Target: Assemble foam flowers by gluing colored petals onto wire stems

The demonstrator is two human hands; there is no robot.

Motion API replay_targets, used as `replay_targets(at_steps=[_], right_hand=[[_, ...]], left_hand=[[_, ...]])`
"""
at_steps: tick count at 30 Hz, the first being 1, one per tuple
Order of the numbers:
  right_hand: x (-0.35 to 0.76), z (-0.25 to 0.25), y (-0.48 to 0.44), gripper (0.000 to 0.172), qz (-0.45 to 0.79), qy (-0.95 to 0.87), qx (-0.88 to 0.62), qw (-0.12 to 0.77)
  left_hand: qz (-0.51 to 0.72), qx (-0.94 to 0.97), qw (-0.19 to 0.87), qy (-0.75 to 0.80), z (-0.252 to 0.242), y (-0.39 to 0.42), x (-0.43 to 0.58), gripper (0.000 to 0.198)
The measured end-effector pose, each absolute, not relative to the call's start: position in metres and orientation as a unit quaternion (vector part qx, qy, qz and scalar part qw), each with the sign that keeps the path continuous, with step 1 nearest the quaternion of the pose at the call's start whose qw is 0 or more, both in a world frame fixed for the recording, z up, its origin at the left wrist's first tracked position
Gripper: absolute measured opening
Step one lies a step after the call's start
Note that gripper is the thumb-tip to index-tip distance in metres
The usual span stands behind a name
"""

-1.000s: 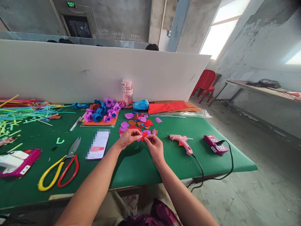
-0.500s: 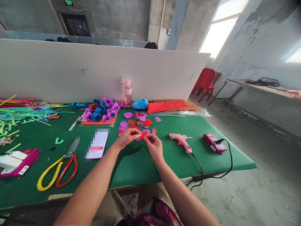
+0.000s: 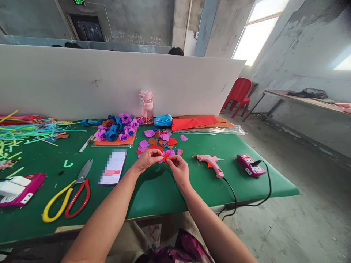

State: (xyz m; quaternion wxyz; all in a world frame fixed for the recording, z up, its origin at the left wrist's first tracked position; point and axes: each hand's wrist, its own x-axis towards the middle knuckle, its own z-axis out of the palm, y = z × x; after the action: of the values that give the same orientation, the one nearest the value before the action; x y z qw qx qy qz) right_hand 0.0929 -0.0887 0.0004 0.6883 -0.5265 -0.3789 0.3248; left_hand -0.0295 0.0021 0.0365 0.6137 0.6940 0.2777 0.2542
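Note:
Between my two hands is a small red petal (image 3: 166, 157). My left hand (image 3: 148, 159) pinches its left edge, thumb and forefinger pressed together. From the other side my right hand (image 3: 178, 167) pinches the right edge in the same way. Both hands hover over the green table, just in front of a scatter of loose purple, red, brown and blue petals (image 3: 165, 137). The fingers partly cover the held petal. To the right of my right hand a pink glue gun (image 3: 210, 163) lies on its side.
Scissors (image 3: 79, 186) with yellow and red handles and a phone (image 3: 113, 168) lie on the left. Behind are finished flowers (image 3: 117, 128), a pink bottle (image 3: 147, 106), a blue packet (image 3: 163, 121) and red sheets (image 3: 194, 123). A power strip (image 3: 251, 166) with a black cord sits right.
Almost nothing differs. Both hands keep their pinch on the red petal, and the view has shifted very slightly.

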Motion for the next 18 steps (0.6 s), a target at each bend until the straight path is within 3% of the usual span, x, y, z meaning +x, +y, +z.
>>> replay_targets(at_steps=[18], right_hand=[[0.0926,-0.0015,-0.0892,0.016,0.316,-0.383,-0.532,0.686]], left_hand=[[0.259,0.689,0.616,0.281,0.0375,0.0022,-0.0296,0.022]])
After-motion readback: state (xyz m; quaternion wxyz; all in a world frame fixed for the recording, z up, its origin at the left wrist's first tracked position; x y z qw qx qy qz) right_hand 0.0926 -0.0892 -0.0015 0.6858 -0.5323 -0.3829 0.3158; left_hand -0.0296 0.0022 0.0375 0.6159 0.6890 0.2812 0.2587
